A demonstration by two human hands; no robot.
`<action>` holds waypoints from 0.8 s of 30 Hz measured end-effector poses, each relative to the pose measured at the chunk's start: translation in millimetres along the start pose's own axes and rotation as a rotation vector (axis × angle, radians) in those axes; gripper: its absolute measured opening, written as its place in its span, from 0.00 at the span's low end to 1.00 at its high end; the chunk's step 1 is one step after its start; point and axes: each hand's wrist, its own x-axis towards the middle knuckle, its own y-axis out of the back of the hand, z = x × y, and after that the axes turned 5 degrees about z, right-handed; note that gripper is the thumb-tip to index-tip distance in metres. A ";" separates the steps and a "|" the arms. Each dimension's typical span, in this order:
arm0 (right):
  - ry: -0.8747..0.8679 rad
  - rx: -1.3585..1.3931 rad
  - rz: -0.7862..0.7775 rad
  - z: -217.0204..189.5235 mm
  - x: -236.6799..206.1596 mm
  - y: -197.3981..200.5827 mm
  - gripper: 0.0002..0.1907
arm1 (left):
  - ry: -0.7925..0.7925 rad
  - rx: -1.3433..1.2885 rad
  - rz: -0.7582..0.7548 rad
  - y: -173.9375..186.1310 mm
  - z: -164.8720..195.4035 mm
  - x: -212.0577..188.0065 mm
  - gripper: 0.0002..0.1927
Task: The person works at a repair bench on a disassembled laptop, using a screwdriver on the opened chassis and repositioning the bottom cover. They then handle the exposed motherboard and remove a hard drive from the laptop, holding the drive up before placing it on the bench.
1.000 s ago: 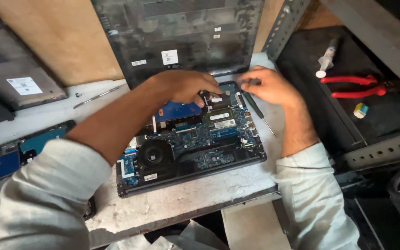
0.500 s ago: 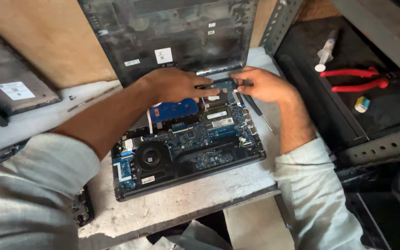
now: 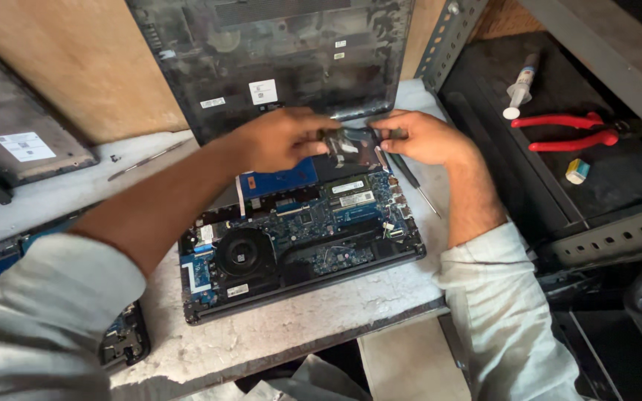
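1. An opened laptop (image 3: 299, 245) lies in the middle of the frame on a pale, scuffed bench (image 3: 321, 319), its board, round fan (image 3: 243, 254) and blue module (image 3: 280, 180) bared.
2. Both hands meet just above the laptop's far edge, at upper centre, holding a dark flat part (image 3: 351, 148) between them.
3. The left hand (image 3: 280, 139) comes in from the lower left; its fingers are curled shut on the part's left end.
4. The right hand (image 3: 421, 137) comes in from the lower right; its fingers pinch the part's right upper corner, thumb beneath.
5. The part's long axis seems to run left to right across the frame, roughly along the laptop's far edge; it is tilted, its shiny face turned toward the camera. How far it is lifted off the laptop I cannot tell.
6. A thin screwdriver (image 3: 416, 182) lies just below the right hand, slanting toward lower right.
7. A dark cover (image 3: 276, 59) leans upright behind the laptop, at top centre.
8. Red pliers (image 3: 566, 130) and a syringe (image 3: 520, 85) lie on a dark shelf at upper right, well apart from the hands.
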 end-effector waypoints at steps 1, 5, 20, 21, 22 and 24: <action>0.010 -0.002 0.006 -2.1 -0.6 -0.5 0.24 | 0.123 -0.094 -0.022 -1.4 2.3 -0.4 0.26; -0.020 -0.070 0.020 -11.4 -3.6 0.1 0.26 | 0.486 -0.573 0.041 -13.1 16.3 14.9 0.30; 0.012 -0.180 0.033 3.7 -14.6 1.0 0.25 | 0.669 -0.970 0.512 27.4 66.8 -19.2 0.32; 0.036 -0.154 0.031 3.2 -15.7 0.1 0.25 | 0.659 -0.964 0.533 42.7 71.9 -39.9 0.31; 0.066 -0.129 0.022 1.7 -13.7 -2.2 0.26 | 0.627 -0.944 0.557 57.3 78.9 -64.0 0.31; -0.113 -0.256 0.039 -2.9 -14.1 -3.1 0.26 | 0.554 -0.896 0.596 87.9 93.6 -113.4 0.32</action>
